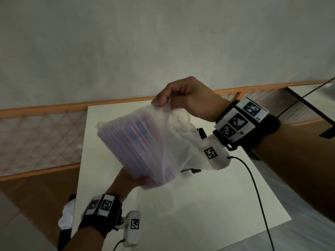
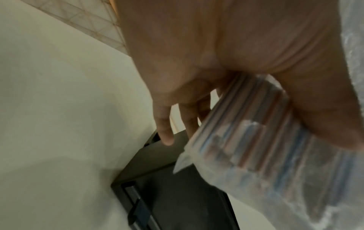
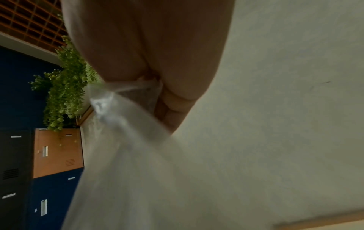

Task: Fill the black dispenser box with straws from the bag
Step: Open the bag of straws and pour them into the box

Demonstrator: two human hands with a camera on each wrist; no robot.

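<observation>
1. The thin, clear plastic bag (image 1: 174, 142) of striped straws (image 1: 130, 147) is held in the air above the white counter (image 1: 208, 205).
2. The bundle is cupped from below by the left hand (image 1: 134, 180); the film's top edge is pinched by the right hand (image 1: 183, 98).
3. Judged light; film limp and slippery. A grip round the bundle is better.
4. The black dispenser box (image 2: 167, 194) is seen below, partly hidden; cables (image 1: 257, 192) trail near.

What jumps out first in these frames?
The clear bag of straws, held up mid-frame above the white table: the right hand pinches its top edge while the left hand grips the bundle's lower end from below. Next, the marker-covered wrist bands with their cameras, and in the left wrist view the black box on the table just under the bag.
</observation>
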